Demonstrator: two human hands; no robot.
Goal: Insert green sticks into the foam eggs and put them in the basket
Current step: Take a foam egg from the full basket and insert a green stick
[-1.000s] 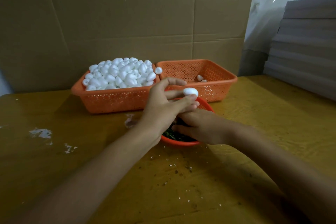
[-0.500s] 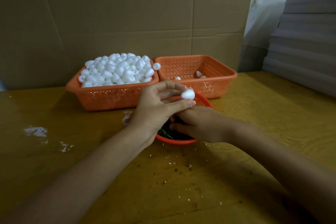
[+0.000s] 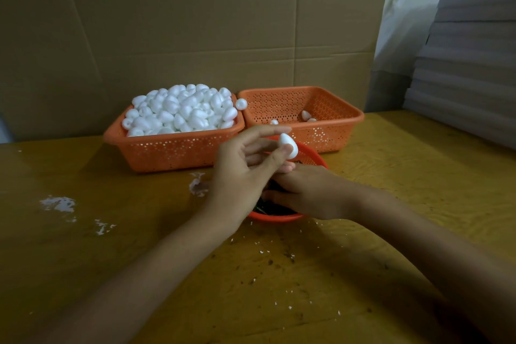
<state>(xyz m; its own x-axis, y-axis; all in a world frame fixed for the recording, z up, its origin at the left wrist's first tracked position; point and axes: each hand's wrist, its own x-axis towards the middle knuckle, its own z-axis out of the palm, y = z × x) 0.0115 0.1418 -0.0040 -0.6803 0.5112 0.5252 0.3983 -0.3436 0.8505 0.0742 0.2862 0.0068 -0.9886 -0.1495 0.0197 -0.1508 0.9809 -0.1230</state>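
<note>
The small white foam egg (image 3: 289,146) is pinched by the fingers of the left hand (image 3: 243,173) above the round red bowl (image 3: 275,218), pointy end up at 11 o'clock. The right hand (image 3: 310,193) sits at its 6 o'clock, fingers hidden in the bowl; I cannot tell their grip. Before, the egg lay sideways.

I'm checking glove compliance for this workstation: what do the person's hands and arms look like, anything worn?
No gloves: the left hand and right hand are bare, with no rings visible. The left forearm and right forearm are bare too: no sleeves, watch or bracelet in frame.
</note>
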